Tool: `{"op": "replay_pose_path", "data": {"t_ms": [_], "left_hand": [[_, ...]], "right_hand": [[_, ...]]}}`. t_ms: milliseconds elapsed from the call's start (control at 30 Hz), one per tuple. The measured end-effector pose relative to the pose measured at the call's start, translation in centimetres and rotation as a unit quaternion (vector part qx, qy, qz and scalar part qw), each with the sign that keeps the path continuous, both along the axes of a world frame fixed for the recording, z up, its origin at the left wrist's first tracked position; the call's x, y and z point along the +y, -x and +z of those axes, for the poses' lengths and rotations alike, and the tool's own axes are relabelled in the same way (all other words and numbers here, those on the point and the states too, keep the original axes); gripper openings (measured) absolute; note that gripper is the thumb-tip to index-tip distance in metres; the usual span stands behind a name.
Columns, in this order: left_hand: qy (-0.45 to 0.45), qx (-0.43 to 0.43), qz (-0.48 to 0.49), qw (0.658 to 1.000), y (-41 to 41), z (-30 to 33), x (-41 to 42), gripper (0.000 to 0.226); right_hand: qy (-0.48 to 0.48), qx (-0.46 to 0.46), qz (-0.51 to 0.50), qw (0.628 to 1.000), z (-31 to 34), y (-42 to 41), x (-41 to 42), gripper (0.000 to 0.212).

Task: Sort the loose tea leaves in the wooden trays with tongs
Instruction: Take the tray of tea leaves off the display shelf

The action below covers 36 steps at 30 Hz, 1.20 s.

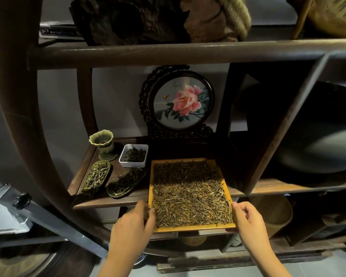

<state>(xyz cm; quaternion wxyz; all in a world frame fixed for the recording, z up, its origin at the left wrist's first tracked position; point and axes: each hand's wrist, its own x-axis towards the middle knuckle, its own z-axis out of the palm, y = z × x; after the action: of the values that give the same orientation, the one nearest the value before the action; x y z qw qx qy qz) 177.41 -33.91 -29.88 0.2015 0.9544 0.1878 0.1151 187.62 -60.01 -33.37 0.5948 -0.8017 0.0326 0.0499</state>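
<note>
1. A square wooden tray (pixel 190 228) with a yellow rim sits on a dark wooden shelf (pixel 100 200), its near end sticking out past the shelf's front edge toward the person.
2. Loose tea leaves (pixel 190 204) fill the tray; the far part lies in shadow and looks darker, the near part is lit and looks golden-green.
3. The left hand (pixel 133 226) is at the tray's left near edge, its grip clenched on the rim, with fingertips touching the leaves just inside.
4. The right hand (pixel 248 220) is at the tray's right near corner, its grip clasped on the rim with the thumb on top and the fingers curled beside and beneath it.
5. Left of the tray on the same shelf lie 2 dark boat-shaped scoops of leaves: 1 at far left (pixel 97 177), the other (pixel 125 182) just beside the tray.
6. Behind them stands a small white rectangular dish (pixel 133 155) holding dark leaves.
7. A green flower-shaped cup (pixel 103 143) stands at the shelf's back left corner.
8. A round embroidered screen with a pink peony (pixel 181 102), in a carved dark frame, stands upright behind the tray.
9. I see no tongs in either hand.
</note>
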Motion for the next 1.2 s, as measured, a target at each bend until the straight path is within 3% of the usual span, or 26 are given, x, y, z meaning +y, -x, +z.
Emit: {"op": "replay_pose_path", "data": {"t_ms": [133,267,400,867,1033,1200], "left_hand": [[0.146,-0.038,0.043,0.988,-0.6,-0.6,0.3,0.018],[0.256,-0.045,0.083,0.962,-1.5,-1.1,-0.1,0.026],[0.365,-0.035,0.109,0.924,-2.5,-1.2,0.6,0.033],[0.353,-0.072,0.052,0.931,-1.1,-1.3,0.0,0.028],[0.35,-0.066,0.001,0.934,-0.3,-0.3,-0.2,0.026],[0.317,-0.043,-0.046,0.946,1.0,-0.2,-0.6,0.03]], "right_hand": [[-0.025,0.049,0.008,0.998,0.0,-0.6,-0.2,0.03],[-0.062,0.198,0.0,0.978,0.6,-2.2,0.3,0.043],[-0.058,0.207,0.019,0.976,1.2,-3.0,1.0,0.048],[-0.099,0.146,-0.034,0.984,2.0,1.7,0.5,0.041],[-0.066,0.088,-0.121,0.987,2.9,6.1,-0.1,0.036],[-0.043,0.037,-0.182,0.982,3.9,11.0,-0.5,0.044]]}}
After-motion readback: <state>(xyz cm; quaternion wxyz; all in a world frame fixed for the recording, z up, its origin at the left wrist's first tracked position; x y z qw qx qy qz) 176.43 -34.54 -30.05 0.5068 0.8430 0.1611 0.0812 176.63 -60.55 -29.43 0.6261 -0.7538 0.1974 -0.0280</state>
